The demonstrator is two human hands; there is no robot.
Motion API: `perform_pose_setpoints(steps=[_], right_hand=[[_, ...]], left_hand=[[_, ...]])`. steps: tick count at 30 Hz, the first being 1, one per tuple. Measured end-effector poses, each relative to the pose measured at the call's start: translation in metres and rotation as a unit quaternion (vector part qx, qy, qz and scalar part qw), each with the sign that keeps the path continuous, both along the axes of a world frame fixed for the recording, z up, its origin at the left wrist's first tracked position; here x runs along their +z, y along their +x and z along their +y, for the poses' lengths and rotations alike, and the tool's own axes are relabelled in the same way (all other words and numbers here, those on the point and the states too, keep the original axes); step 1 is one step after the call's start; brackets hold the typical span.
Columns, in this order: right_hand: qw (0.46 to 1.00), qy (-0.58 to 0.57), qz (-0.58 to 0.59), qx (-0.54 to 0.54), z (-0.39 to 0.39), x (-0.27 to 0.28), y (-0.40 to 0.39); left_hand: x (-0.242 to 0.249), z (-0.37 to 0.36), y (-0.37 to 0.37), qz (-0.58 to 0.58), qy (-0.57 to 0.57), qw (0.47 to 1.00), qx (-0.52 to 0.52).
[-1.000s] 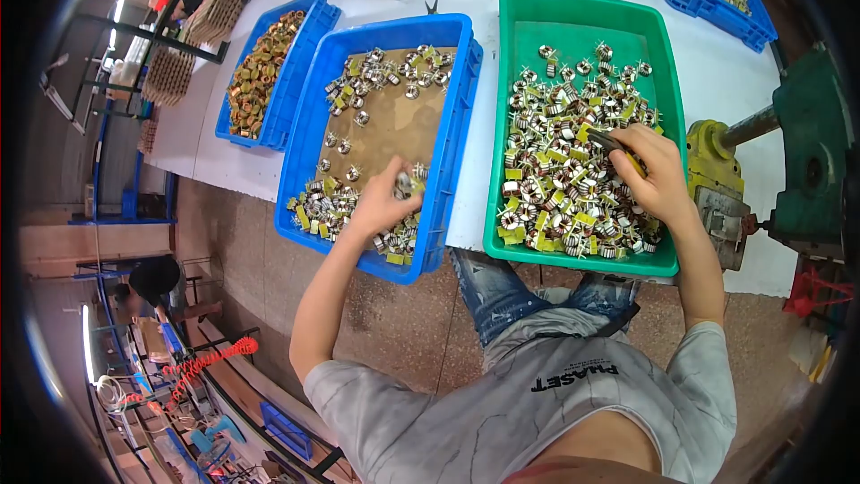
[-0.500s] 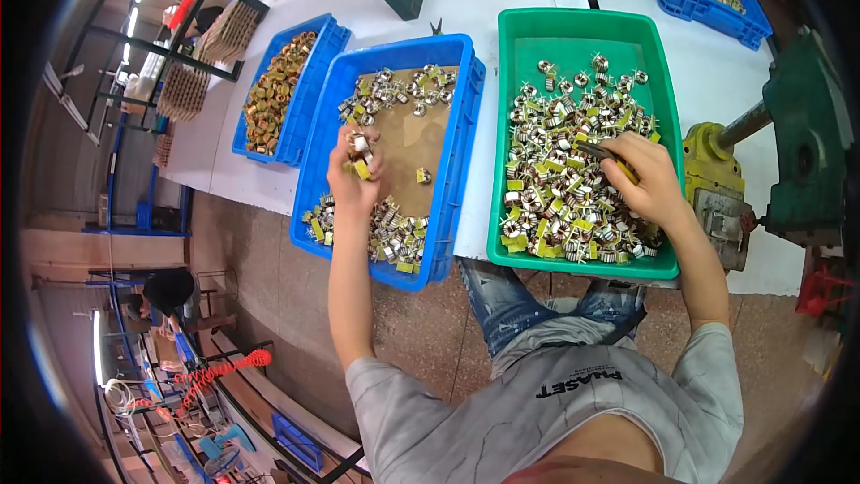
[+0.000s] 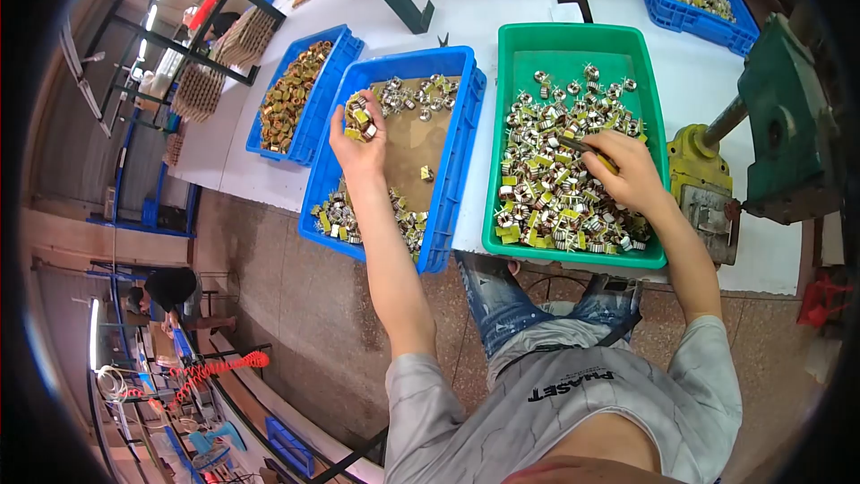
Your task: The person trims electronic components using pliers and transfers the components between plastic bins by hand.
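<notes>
My left hand point(image 3: 362, 154) is over the left part of the blue crate point(image 3: 476, 108), fingers curled around a few wire-wound toroidal coils point(image 3: 360, 118) with yellow tabs. Loose coils of the same kind lie beneath it, in one group at the crate's far end and another at its near end. A single coil point(image 3: 426, 173) sits apart on the brown crate bottom. In my right hand point(image 3: 625, 172) is a pair of pliers point(image 3: 573, 144) with dark jaws and yellow handles. Their jaws point left, close over the heaped coils point(image 3: 546, 184) in the green tray point(image 3: 573, 36).
A second blue crate point(image 3: 343, 47) of copper-coloured rings stands to the left. More blue crates are at the back, one point(image 3: 743, 31) holding coils. A green and yellow machine point(image 3: 703, 166) borders the green tray's right side. One person point(image 3: 170, 291) bends over a bench far left.
My left hand has moved toward the far end of the blue crate, its arm stretched further out, still holding coils. The right hand stays over the coil heap with the pliers. The view has shifted slightly.
</notes>
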State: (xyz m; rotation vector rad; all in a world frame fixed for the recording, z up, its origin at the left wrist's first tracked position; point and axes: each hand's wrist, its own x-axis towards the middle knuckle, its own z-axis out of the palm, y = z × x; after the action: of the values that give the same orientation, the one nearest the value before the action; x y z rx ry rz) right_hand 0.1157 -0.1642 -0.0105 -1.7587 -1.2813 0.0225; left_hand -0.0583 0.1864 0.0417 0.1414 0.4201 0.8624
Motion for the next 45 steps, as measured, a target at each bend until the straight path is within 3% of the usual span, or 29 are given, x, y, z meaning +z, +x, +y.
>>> perform_pose_setpoints(steps=[1, 5, 7, 8, 12, 13, 15, 16, 20, 25, 31, 36, 41, 45], right_hand=[[1.000, 0.003, -0.001, -0.002, 0.000, -0.001, -0.001], [0.999, 0.035, -0.017, -0.008, 0.000, -0.007, 0.005], [1.000, 0.021, -0.018, -0.001, -0.002, -0.005, 0.008], [0.999, 0.019, -0.019, -0.020, -0.003, -0.006, 0.008], [0.998, 0.052, 0.032, 0.001, -0.003, -0.010, 0.007], [0.998, 0.049, 0.032, -0.019, -0.002, -0.013, 0.007], [0.995, 0.081, 0.003, -0.063, 0.001, -0.019, 0.010], [0.994, 0.079, 0.003, -0.079, 0.000, -0.019, 0.010], [0.994, 0.051, -0.057, -0.076, 0.004, -0.025, 0.008], [0.994, 0.036, -0.079, -0.070, 0.003, -0.020, 0.003], [0.986, 0.054, -0.132, -0.087, 0.005, -0.023, 0.004], [0.984, 0.072, -0.139, -0.081, 0.001, -0.017, 0.004], [0.983, 0.091, -0.153, -0.048, 0.002, -0.014, 0.005], [0.981, 0.103, -0.162, -0.039, 0.001, -0.015, 0.004]], left_hand=[[-0.002, 0.000, 0.000, -0.001, 0.003, 1.000, -0.002], [-0.029, 0.003, 0.001, -0.046, 0.126, 0.972, -0.192], [-0.030, -0.025, 0.014, 0.015, 0.253, 0.940, -0.228], [-0.031, -0.040, 0.023, 0.009, 0.252, 0.936, -0.245], [-0.026, -0.111, 0.050, 0.117, 0.407, 0.840, -0.340], [-0.030, -0.121, 0.052, 0.108, 0.405, 0.835, -0.357], [-0.036, -0.135, 0.056, 0.200, 0.496, 0.751, -0.388], [-0.039, -0.140, 0.058, 0.193, 0.497, 0.745, -0.401], [-0.054, -0.156, 0.058, 0.226, 0.600, 0.687, -0.342], [-0.044, -0.174, 0.059, 0.236, 0.630, 0.684, -0.280], [-0.040, -0.178, 0.058, 0.274, 0.626, 0.672, -0.286], [-0.042, -0.170, 0.054, 0.303, 0.583, 0.668, -0.350], [-0.052, -0.160, 0.047, 0.253, 0.653, 0.634, -0.328], [-0.044, -0.163, 0.047, 0.243, 0.741, 0.568, -0.262]])
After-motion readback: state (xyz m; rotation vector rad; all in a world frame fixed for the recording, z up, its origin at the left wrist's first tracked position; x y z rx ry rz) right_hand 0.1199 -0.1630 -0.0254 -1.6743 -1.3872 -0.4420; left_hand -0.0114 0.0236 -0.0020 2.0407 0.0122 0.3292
